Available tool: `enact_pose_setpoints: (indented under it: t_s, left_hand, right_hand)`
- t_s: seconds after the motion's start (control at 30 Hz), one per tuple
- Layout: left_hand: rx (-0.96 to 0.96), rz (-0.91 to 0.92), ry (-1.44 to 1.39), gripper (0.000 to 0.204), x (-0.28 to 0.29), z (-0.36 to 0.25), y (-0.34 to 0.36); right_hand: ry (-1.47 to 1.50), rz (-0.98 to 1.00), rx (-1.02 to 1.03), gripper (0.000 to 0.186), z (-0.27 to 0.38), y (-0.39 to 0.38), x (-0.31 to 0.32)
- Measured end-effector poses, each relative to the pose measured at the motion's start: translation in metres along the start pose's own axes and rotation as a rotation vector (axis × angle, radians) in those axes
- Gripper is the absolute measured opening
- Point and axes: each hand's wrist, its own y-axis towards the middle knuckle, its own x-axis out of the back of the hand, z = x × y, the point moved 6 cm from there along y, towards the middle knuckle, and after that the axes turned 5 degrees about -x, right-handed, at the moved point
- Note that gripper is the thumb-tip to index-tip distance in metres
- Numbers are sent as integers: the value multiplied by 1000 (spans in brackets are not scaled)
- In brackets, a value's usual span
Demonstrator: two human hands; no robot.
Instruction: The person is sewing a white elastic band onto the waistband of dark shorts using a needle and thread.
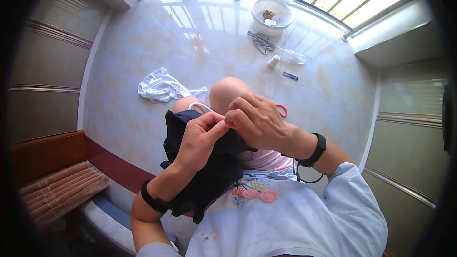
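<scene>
Above my lap, my left hand [196, 139] and my right hand [258, 123] meet fingertip to fingertip, both closed in a pinch. Whatever lies between the fingertips is too small to make out. Dark navy cloth [209, 171] drapes over my lap beneath them, close under my left hand and wrist. A white curved band [200, 106] shows at the cloth's far edge, beside my knee. Just past my right hand, a red-pink loop [282, 110] is partly visible; the rest of it is hidden.
A crumpled white cloth [162, 85] lies on the tiles ahead left. Ahead right are a white bowl [259, 27] with scraps, a coiled grey cable [261, 43], a white thread spool [273, 61], clear plastic wrapping [291, 56] and blue thread snips [290, 76]. Cabinets flank both sides.
</scene>
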Motion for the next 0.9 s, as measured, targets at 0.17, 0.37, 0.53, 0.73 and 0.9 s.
enact_pose_setpoints:
  t_s: [0.17, 0.37, 0.53, 0.73, 0.9]
  left_hand:
    - [-114, 10, 60, 10, 4, 7, 4]
    - [-320, -237, 229, 11, 42, -8, -13]
    - [-355, -201, 284, 12, 34, -7, -11]
    - [-439, -239, 454, 14, 27, -12, -15]
    - [-463, -274, 440, 15, 38, -4, -16]
  right_hand:
    - [242, -180, 75, 14, 53, 11, 29]
    - [838, 215, -1139, 17, 32, -65, 125]
    - [1156, -836, -421, 13, 63, -152, 402]
    - [-11, -1150, -128, 26, 119, -368, 637]
    - [-916, -1629, -392, 29, 176, -465, 634]
